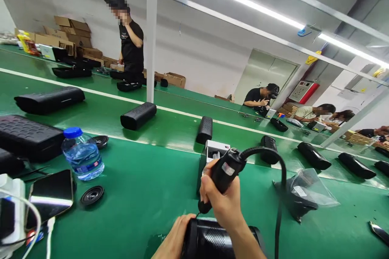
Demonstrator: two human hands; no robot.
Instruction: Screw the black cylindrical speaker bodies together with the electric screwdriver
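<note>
Your right hand (223,200) grips the electric screwdriver (223,174), tip on the black speaker (212,238) at six o'clock; left hand (176,236), fingers curled, steadies it. The bit may slip if the rounded shell rolls.

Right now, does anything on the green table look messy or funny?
Not much. Two loose round speaker discs lie on the green table near the water bottle, away from any case. A crumpled clear bag sits on the right. Nothing looks spilled or broken.
</note>
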